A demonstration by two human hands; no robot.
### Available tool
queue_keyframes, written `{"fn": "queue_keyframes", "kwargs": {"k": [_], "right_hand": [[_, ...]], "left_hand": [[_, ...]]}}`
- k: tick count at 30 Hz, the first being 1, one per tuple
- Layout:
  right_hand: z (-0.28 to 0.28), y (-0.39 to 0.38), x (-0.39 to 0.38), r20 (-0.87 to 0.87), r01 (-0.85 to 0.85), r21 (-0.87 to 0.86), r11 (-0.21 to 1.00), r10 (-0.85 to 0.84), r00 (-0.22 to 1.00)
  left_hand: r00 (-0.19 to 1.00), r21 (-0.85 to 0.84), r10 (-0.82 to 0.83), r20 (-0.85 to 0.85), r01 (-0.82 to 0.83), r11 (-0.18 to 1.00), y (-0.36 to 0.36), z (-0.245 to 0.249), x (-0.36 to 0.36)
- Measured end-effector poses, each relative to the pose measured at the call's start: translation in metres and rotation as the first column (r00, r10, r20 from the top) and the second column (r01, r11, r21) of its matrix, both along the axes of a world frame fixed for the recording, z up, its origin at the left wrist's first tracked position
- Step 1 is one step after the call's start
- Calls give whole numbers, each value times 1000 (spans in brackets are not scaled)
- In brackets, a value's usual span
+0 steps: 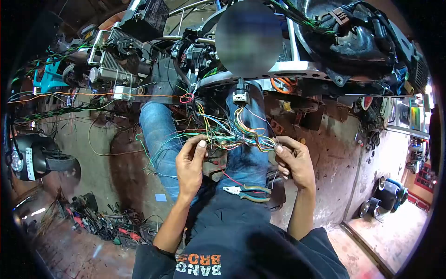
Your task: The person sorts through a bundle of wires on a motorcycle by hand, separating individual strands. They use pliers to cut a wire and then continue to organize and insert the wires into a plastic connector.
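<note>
A bundle of many-coloured wires (232, 137) stretches between my two hands, above my knees. My left hand (191, 160) pinches green and teal wires at the bundle's left end, thumb against fingers. At the right end, my right hand (295, 160) pinches the wires between thumb and forefinger. Yellow, white and orange wires rise from the bundle to a connector (240, 96) with a pale face and black body, just below the metal frame. On my lap lies a pair of pliers (248, 191) with green and tan handles, its jaws pointing left.
A motorcycle frame (297, 69) spans the space ahead of me. A radiator (121, 51) and a black battery (147, 16) stand at upper left. Tangled parts (107, 223) lie on the floor at lower left. Wheels (370, 207) rest at the right. A round blur covers the upper middle.
</note>
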State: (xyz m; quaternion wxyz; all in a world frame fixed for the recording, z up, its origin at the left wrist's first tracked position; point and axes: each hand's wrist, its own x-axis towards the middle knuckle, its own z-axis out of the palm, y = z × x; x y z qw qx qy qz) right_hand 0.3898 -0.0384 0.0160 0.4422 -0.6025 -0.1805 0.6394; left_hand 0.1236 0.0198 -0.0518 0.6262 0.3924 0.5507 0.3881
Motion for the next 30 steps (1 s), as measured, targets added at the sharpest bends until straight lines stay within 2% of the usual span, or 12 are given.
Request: {"fn": "queue_keyframes", "kwargs": {"k": [10, 14, 20, 22, 26, 30], "right_hand": [[-1, -9, 14, -81, 59, -114, 992, -69, 994], [-4, -12, 18, -104, 51, -115, 992, -63, 993], [-7, -15, 20, -100, 47, -103, 994, -57, 993], [-3, -12, 18, -80, 30, -96, 995, -38, 996], [-4, -14, 17, -54, -2, -57, 998, -1, 999], [-2, -17, 13, 93, -98, 12, 995, 96, 991]], "left_hand": [[994, -120, -109, 27, 112, 986, 12, -10, 18], [979, -127, -202, 29, 204, 971, 18, -16, 20], [954, -230, -222, 199, 266, 936, 25, -15, 16], [949, -282, -200, 244, 266, 922, 26, -14, 15], [934, -279, -194, 299, 281, 918, 25, -15, 14], [900, -287, -324, 290, 405, 868, 30, -8, 12]]}}
